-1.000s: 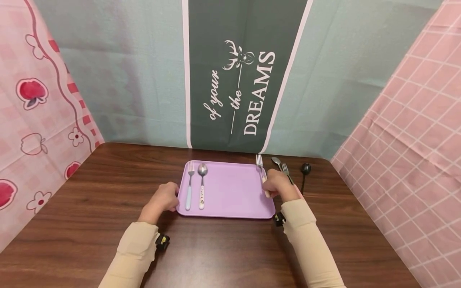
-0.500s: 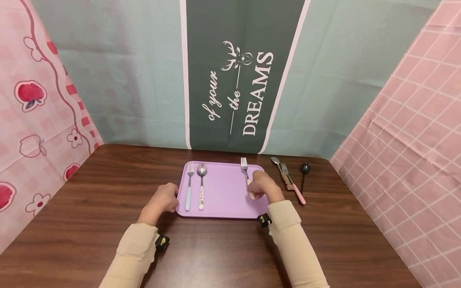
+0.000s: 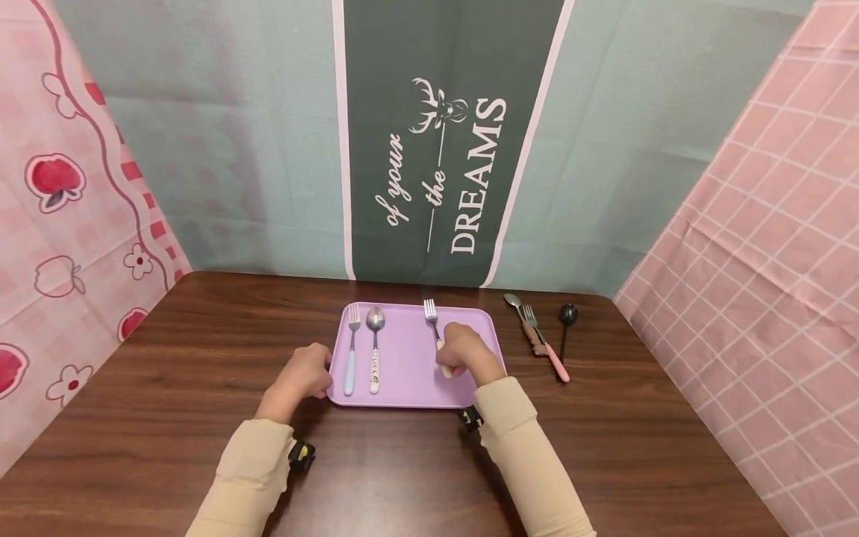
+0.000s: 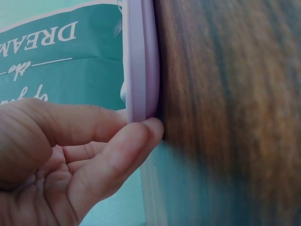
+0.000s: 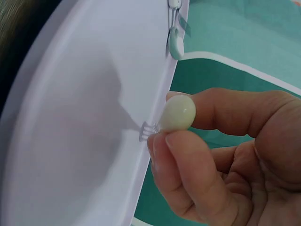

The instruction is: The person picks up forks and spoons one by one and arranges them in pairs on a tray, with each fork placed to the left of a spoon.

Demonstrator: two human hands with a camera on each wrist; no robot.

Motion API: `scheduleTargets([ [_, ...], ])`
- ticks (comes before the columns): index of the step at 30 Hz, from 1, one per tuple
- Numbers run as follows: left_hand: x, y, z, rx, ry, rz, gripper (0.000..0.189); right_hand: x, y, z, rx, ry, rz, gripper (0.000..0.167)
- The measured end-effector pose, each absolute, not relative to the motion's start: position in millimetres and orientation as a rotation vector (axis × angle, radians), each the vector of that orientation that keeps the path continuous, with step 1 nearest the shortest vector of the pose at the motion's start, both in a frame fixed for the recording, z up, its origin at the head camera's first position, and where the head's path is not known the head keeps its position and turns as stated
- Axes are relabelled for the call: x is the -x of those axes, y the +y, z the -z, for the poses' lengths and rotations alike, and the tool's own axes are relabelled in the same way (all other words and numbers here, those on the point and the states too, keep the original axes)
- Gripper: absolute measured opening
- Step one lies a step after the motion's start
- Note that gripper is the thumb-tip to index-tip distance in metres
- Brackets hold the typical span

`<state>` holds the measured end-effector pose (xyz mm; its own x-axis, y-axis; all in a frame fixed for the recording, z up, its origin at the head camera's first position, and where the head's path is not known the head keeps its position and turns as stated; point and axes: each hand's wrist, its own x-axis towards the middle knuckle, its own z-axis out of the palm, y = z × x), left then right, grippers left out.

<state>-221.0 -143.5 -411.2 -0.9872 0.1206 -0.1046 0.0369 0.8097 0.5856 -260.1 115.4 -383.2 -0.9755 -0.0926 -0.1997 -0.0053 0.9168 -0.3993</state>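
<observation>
A lilac tray point(image 3: 403, 391) lies on the brown table. My left hand point(image 3: 305, 377) grips the tray's left edge point(image 4: 138, 61), thumb and forefinger curled on the rim. My right hand point(image 3: 467, 354) pinches a cream-handled fork point(image 3: 432, 328) over the tray's middle right, tines pointing away; the handle's rounded end point(image 5: 178, 113) shows between thumb and forefinger. At the tray's left side lie a blue-handled fork point(image 3: 352, 350) and a white-handled spoon point(image 3: 375, 347).
To the tray's right on the table point(image 3: 168, 388) lie a pink-handled fork point(image 3: 546, 347), a brown-handled spoon point(image 3: 526, 324) and a black spoon point(image 3: 566, 328). Cloth walls close in at the back and both sides.
My right hand has carried the cream-handled fork leftward, from the tray's right edge to over its middle right. My left hand has stayed on the tray's left edge.
</observation>
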Motion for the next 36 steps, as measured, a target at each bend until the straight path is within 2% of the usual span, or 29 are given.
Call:
scheduleTargets([
  [25,224.4,-145.8,414.2,-0.135,2.868,-0.927,0.031,258.7,85.5,388.3,0.104,2.806,0.62,0.003],
  [36,224.9,-146.6,413.2,-0.132,2.844,-0.941,0.034,258.5,75.8,391.5,0.067,2.753,0.77,0.017],
])
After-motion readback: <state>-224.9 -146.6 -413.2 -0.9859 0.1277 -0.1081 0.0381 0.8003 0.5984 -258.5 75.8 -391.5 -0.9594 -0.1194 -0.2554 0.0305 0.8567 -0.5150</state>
